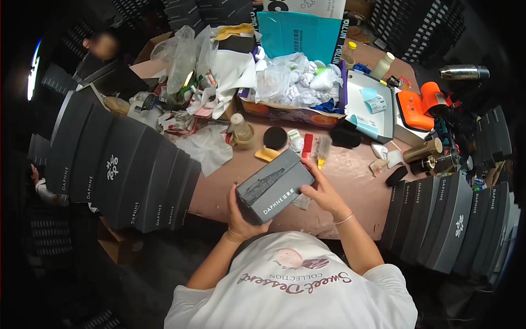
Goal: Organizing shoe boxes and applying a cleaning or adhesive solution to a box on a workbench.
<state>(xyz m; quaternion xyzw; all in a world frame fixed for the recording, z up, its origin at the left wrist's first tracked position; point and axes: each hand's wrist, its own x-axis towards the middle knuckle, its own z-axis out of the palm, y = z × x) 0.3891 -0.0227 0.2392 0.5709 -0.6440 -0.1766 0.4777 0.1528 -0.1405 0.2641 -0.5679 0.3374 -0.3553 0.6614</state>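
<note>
A dark grey shoebox (275, 187) is tilted between my two hands, over the near edge of the pinkish table. My left hand (244, 217) grips its left end, with the thumb up along the side and the fingers below. On the box's right end lies my right hand (325, 189), thumb on the near face and fingers over the far corner. Printed light lettering and a dark scuffed-looking patch show on the box. Just beyond it are a brush (323, 149), a red strip (308, 146), a yellow sponge (267, 154) and a round black lid-like disc (275, 138).
Rows of grey shoeboxes stand at the left (131, 164) and right (433, 219). A carton of crumpled paper (296, 112) sits at the back, beside plastic bags (183, 60). Bottles (241, 131), an orange tape dispenser (415, 109) and an open box lid (370, 101) crowd the table. Another person is at the far left.
</note>
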